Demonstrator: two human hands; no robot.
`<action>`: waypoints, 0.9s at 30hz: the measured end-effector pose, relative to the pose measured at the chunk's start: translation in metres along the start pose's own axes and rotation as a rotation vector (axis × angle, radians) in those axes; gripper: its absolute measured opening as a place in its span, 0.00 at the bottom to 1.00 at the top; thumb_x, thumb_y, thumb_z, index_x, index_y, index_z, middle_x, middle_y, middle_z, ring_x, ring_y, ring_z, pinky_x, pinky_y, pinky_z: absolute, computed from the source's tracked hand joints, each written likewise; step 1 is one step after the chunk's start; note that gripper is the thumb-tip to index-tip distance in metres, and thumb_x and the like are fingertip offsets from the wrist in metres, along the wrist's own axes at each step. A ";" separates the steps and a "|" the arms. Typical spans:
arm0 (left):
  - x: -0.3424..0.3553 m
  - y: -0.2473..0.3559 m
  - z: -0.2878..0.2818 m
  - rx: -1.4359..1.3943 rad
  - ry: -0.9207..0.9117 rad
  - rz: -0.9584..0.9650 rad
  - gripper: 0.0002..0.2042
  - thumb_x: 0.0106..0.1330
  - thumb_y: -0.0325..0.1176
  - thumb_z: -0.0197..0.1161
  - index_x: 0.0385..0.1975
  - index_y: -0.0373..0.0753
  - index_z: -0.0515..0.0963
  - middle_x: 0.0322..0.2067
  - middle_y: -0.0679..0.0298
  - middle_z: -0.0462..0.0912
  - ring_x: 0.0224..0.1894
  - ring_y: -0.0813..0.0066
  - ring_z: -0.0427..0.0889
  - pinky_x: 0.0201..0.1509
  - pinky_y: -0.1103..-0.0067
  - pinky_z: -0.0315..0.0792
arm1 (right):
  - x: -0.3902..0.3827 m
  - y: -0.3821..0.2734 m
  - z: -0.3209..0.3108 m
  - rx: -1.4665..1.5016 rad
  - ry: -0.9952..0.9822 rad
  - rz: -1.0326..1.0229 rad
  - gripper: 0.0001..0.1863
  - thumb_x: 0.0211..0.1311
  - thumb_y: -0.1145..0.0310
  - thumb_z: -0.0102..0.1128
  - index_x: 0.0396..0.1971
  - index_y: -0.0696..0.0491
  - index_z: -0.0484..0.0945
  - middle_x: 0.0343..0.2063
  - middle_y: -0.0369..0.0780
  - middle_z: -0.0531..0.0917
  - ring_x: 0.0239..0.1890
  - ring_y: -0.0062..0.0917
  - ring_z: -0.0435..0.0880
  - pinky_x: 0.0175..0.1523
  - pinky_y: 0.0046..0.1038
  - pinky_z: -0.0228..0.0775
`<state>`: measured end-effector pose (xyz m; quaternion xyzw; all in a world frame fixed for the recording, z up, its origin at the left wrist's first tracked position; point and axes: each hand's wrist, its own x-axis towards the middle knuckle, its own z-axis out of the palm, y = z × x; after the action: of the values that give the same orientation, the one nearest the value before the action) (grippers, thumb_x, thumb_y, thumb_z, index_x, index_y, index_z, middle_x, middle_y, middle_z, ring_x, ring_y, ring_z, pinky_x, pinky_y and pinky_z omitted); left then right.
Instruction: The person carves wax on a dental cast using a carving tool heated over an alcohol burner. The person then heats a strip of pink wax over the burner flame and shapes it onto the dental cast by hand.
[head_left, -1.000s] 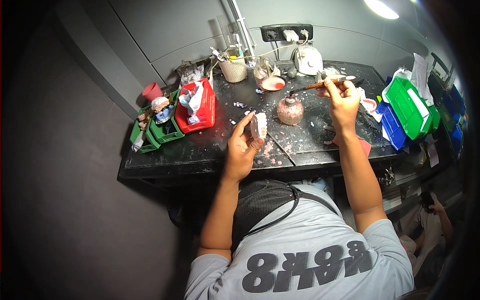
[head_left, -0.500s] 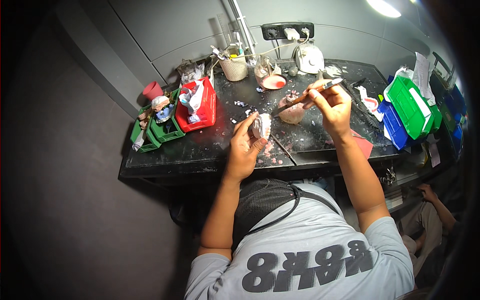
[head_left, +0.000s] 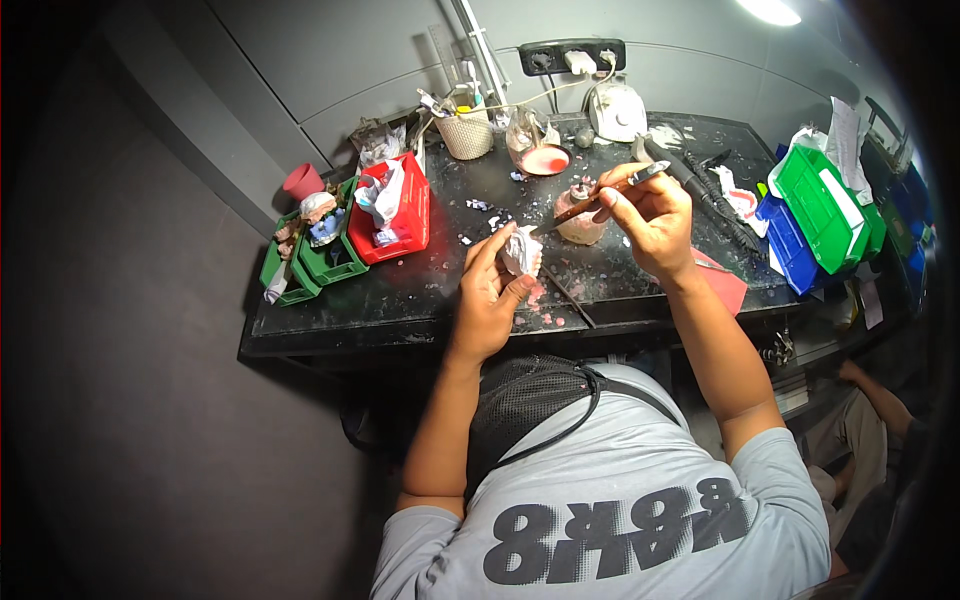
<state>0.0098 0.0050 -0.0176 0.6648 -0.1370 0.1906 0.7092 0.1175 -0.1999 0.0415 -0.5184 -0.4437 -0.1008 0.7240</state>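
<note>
My left hand (head_left: pixel 484 300) is closed around a white plaster dental cast (head_left: pixel 521 252), with fingers on its far side and the thumb near its front edge. In my right hand (head_left: pixel 658 228) is a wax knife (head_left: pixel 578 209), pinched between thumb and fingers. Its blade points left toward the cast, a short gap away from it. Just under the blade stands a small spirit burner (head_left: pixel 581 231) stained with pink wax; whether it is lit I cannot make out. A thin tool (head_left: pixel 569 299) lies beside the cast among pink wax crumbs.
To the left are a red bin (head_left: pixel 410 222), green bins (head_left: pixel 337 268) and more casts. A woven cup (head_left: pixel 464 135) of tools and a glass jar stand behind. At right lie a pink wax sheet (head_left: pixel 724 287), a handpiece cord, and blue and green bins (head_left: pixel 815 215). Another person sits lower right.
My right hand has shifted slightly left and down, and the wax knife has moved a little with it above the burner. The cast has turned slightly in my left hand.
</note>
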 end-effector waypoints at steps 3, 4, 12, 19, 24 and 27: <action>0.000 -0.001 -0.001 0.008 0.001 0.008 0.30 0.65 0.19 0.61 0.67 0.27 0.57 0.58 0.52 0.71 0.59 0.70 0.73 0.65 0.76 0.66 | -0.001 0.002 0.001 -0.035 0.030 -0.003 0.05 0.66 0.77 0.60 0.39 0.62 0.77 0.35 0.40 0.83 0.38 0.24 0.86 0.39 0.21 0.77; 0.000 -0.001 -0.001 0.015 0.002 0.009 0.30 0.65 0.19 0.61 0.66 0.27 0.57 0.58 0.52 0.71 0.59 0.70 0.73 0.65 0.76 0.66 | -0.001 0.002 0.000 -0.044 0.032 -0.009 0.05 0.66 0.77 0.59 0.39 0.62 0.77 0.35 0.41 0.83 0.38 0.24 0.86 0.39 0.21 0.78; 0.000 -0.002 -0.002 -0.005 0.017 -0.010 0.29 0.65 0.19 0.62 0.66 0.28 0.60 0.57 0.57 0.69 0.58 0.70 0.73 0.64 0.76 0.68 | 0.001 0.001 0.000 -0.007 0.022 -0.012 0.05 0.66 0.77 0.59 0.39 0.62 0.77 0.34 0.42 0.84 0.37 0.24 0.86 0.38 0.21 0.78; 0.000 -0.003 -0.001 -0.014 0.019 -0.003 0.30 0.66 0.20 0.61 0.67 0.29 0.58 0.56 0.55 0.73 0.57 0.71 0.74 0.64 0.77 0.67 | 0.001 -0.001 0.002 0.039 0.012 0.012 0.05 0.66 0.77 0.59 0.39 0.62 0.77 0.34 0.42 0.84 0.36 0.24 0.86 0.37 0.20 0.78; 0.000 -0.002 -0.001 -0.022 0.016 -0.027 0.30 0.67 0.21 0.61 0.67 0.29 0.58 0.55 0.55 0.74 0.57 0.72 0.75 0.64 0.77 0.67 | 0.000 0.003 0.000 0.031 0.015 0.014 0.06 0.65 0.78 0.60 0.39 0.63 0.77 0.35 0.42 0.84 0.35 0.22 0.85 0.37 0.20 0.78; -0.001 0.000 0.000 -0.027 0.019 -0.025 0.30 0.67 0.21 0.61 0.67 0.29 0.57 0.54 0.56 0.75 0.56 0.73 0.75 0.63 0.78 0.67 | 0.000 0.001 0.001 0.071 0.021 0.042 0.06 0.65 0.78 0.61 0.39 0.62 0.78 0.35 0.42 0.84 0.34 0.21 0.84 0.37 0.20 0.78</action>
<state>0.0088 0.0052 -0.0177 0.6548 -0.1246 0.1863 0.7218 0.1177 -0.1985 0.0414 -0.5004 -0.4285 -0.0754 0.7486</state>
